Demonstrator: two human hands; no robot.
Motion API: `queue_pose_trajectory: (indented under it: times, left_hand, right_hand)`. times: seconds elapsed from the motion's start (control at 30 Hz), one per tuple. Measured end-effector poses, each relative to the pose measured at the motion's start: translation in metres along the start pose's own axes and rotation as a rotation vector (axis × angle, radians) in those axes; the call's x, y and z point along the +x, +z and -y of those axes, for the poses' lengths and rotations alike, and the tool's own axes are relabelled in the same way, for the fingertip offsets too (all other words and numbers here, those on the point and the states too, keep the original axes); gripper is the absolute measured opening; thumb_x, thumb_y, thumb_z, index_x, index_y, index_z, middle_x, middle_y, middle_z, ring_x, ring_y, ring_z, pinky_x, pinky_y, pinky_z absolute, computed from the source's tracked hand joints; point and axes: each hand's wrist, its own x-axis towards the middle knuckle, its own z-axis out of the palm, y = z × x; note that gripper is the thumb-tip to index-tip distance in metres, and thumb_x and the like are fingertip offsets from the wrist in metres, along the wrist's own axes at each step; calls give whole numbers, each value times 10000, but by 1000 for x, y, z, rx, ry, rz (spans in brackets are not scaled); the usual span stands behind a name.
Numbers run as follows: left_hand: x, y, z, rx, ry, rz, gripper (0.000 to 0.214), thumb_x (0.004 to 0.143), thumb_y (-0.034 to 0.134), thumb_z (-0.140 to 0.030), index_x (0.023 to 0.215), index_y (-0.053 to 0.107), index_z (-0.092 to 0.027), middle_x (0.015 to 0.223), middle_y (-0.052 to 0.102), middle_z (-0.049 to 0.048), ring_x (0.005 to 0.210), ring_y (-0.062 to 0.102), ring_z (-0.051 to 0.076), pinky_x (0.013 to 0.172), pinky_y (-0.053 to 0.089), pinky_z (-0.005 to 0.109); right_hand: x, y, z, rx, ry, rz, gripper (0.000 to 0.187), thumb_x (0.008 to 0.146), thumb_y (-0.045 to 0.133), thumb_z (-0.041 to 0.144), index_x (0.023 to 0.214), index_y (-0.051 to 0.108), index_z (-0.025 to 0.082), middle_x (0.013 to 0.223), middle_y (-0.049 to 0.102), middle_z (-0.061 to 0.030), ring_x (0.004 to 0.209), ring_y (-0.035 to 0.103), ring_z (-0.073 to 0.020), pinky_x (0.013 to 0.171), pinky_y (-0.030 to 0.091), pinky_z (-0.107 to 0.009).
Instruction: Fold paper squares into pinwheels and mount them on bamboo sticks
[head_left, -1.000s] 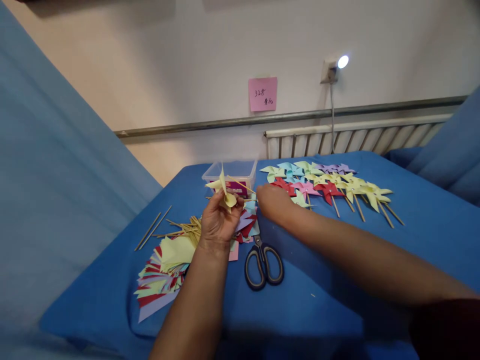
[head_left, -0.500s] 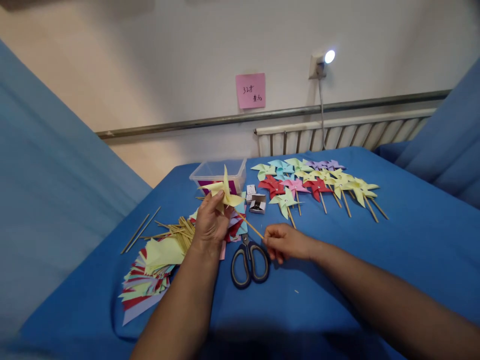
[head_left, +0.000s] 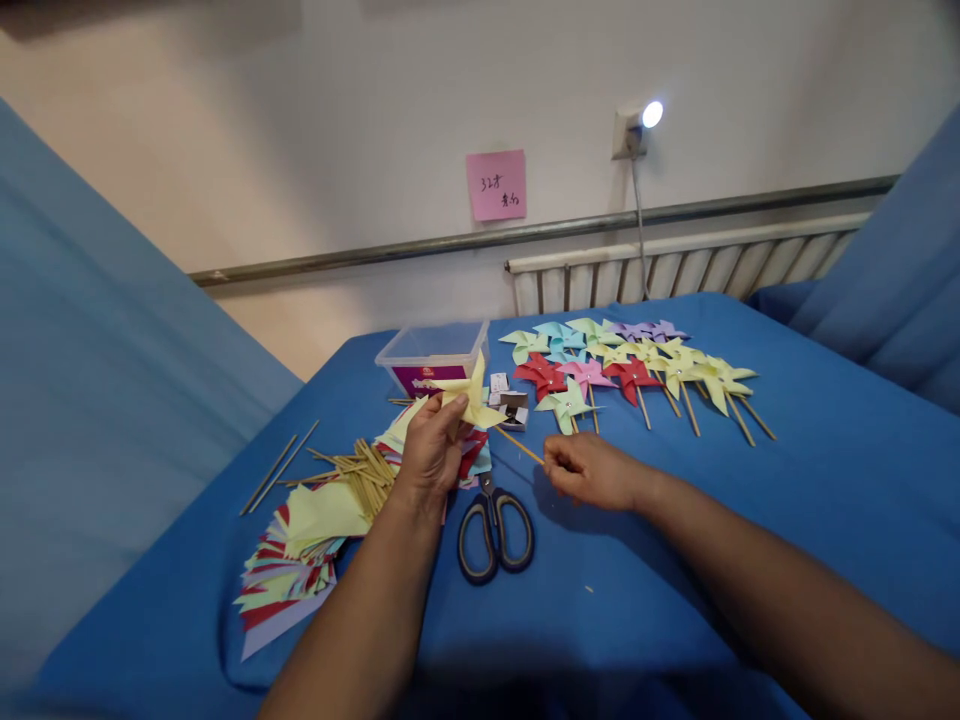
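My left hand (head_left: 431, 452) is closed on a pale yellow paper pinwheel (head_left: 469, 397), held up above the blue table (head_left: 750, 520). A thin wooden stick (head_left: 517, 445) runs from the pinwheel down to my right hand (head_left: 592, 470), which pinches its lower end. Black-handled scissors (head_left: 495, 530) lie on the cloth just below both hands. A pile of wooden sticks (head_left: 360, 468) and a fan of cut coloured paper (head_left: 289, 560) lie to the left of my left hand.
Several finished pinwheels (head_left: 630, 365) lie in rows at the back right. A clear plastic box (head_left: 435, 352) stands behind my left hand, with a small open box (head_left: 512, 405) beside it. Two loose sticks (head_left: 279, 468) lie far left. A radiator (head_left: 675, 272) lines the wall.
My right hand drew back from the small box near the pinwheel rows and took hold of the stick's lower end. My left hand kept the yellow pinwheel and shifted slightly right.
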Motion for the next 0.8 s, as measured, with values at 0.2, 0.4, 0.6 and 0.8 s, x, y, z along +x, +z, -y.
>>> queue_pose_trajectory:
  times: [0.2, 0.4, 0.6, 0.8]
  left_hand:
    - [1, 1, 1, -58, 8, 31, 275, 636, 792, -175, 883, 677, -132, 788, 722, 22, 672, 652, 122, 650, 508, 219]
    - [-3, 7, 2, -114, -23, 66, 249, 632, 794, -150, 855, 682, -141, 794, 732, 28, 668, 659, 134, 681, 529, 241]
    - [-13, 17, 11, -143, -118, 126, 290, 657, 774, -129, 930, 675, -122, 862, 730, 47, 726, 667, 135, 686, 530, 226]
    - [-19, 23, 13, -141, -191, 176, 261, 681, 764, -153, 929, 691, -116, 834, 718, 38, 698, 649, 130, 683, 520, 225]
  right_hand:
    - [4, 10, -9, 178, 29, -36, 119, 839, 476, 214, 721, 483, 199, 620, 600, 32, 477, 584, -98, 448, 398, -195]
    - [19, 15, -20, 500, 126, -460, 250, 822, 569, 439, 755, 498, 209, 586, 590, 38, 439, 557, -103, 407, 385, -202]
    - [21, 9, -16, 790, 131, -656, 347, 675, 743, 476, 745, 552, 195, 616, 634, 16, 471, 580, -110, 406, 400, -206]
    - [21, 8, -17, 920, 115, -635, 317, 664, 778, 406, 784, 580, 188, 605, 639, 29, 450, 563, -92, 419, 380, -202]
